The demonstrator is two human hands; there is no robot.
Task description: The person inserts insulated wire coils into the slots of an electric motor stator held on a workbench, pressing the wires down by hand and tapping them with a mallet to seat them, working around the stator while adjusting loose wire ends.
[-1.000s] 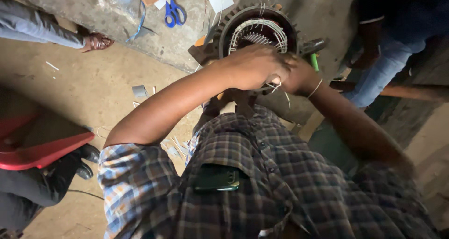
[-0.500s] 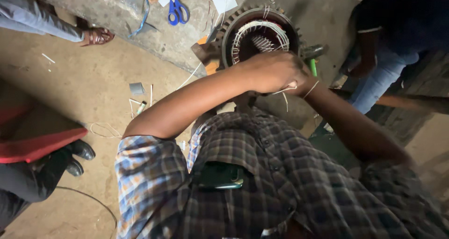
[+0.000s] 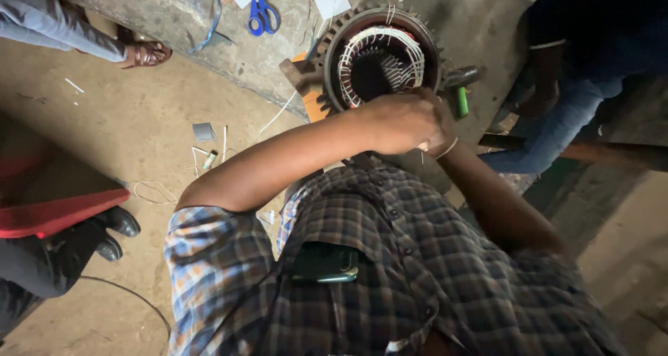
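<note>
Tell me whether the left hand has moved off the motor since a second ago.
No. The left hand stays at the near rim of the motor, against the right hand; only the camera shifted.

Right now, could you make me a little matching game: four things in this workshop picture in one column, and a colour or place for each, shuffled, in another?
Things:
1. scissors
2. motor stator
3. phone
4. screwdriver handle

Colour or place:
A. in the checked shirt's chest pocket
B. green, right of the stator
C. blue handles, on the concrete slab
D. ringed with white windings, just above the joined hands

Pairs: 1-C, 2-D, 3-A, 4-B
</note>
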